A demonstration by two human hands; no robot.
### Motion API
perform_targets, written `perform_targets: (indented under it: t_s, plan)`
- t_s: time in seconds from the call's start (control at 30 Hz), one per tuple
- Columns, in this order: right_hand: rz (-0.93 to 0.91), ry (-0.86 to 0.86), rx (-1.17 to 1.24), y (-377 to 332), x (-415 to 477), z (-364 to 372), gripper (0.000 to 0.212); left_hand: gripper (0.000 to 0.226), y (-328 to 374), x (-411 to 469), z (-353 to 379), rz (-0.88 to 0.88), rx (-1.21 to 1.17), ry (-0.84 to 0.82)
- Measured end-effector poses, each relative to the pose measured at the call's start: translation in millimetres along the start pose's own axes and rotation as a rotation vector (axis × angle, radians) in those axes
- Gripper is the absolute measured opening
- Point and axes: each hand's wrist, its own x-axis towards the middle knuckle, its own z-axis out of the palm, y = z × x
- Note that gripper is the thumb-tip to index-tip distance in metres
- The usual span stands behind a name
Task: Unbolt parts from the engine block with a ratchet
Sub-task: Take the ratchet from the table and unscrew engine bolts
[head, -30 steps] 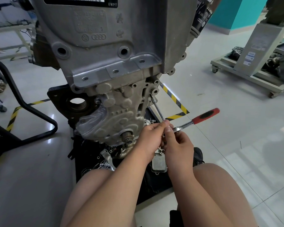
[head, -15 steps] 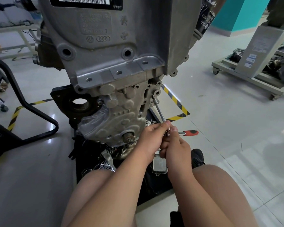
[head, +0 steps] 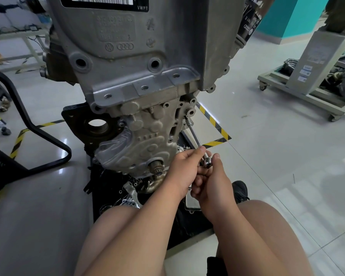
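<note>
One chair base, far left: a black bent tube (head: 38, 132) on the grey floor, with yellow-and-black hazard tape (head: 18, 140) beside it.
Engine block: grey cast metal (head: 167, 46) standing on a black mat (head: 187, 224) and filling the middle of the view. It looks heavy and rigid, and I judge it will not shift under wrench load.
Writing on the block: a white barcode label (head: 100, 1) at the top edge, with "VWPT" at its corner. A VW roundel and four Audi rings (head: 120, 46) are cast in below a raised part number, which is unreadable except for a final "3".
Lower cover: a paler casting (head: 147, 140) across the block's bottom, with a toothed shaft stub (head: 156, 169) just beside the left hand.
Left hand: fingers curled (head: 184, 170), pinching the near end of the extension bar.
Extension bar: a thin steel rod (head: 194, 134) running up from the hands to a socket at the cover's right edge.
Ratchet: only its chrome head (head: 207, 163) shows, between the two thumbs. The handle is hidden.
Right hand: fingers curled under (head: 217, 186), apparently wrapped round the hidden handle, with the thumb beside the head.
Handling: the steel is stiff and smooth, and probably slick. The long bar could tip off the bolt, so steady it at the head joint and pull from the handle.
Sticker: black (head: 249, 22), on the block's right side, showing Audi rings and a VW mark. The small print is unreadable.
Wheeled stand, far right: a grey column (head: 315, 62) whose labels are too small to read.
</note>
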Motion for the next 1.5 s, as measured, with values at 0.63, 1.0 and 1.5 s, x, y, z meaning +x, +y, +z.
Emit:
perform_targets:
  t_s: [0.63,1.0,1.5]
  plan:
    - [-0.552,0.216,-0.389,5,-6,-5,0.036,0.033,-2,6,3,0.083,-0.040,0.077]
    - [-0.609,0.212,-0.420,-1,-5,-7,0.028,0.029,2,4,2,0.085,-0.055,0.061]
    - [0.036,0.001,-0.022,-7,-2,-6,0.061,0.029,-1,4,-1,0.044,-0.022,-0.049]
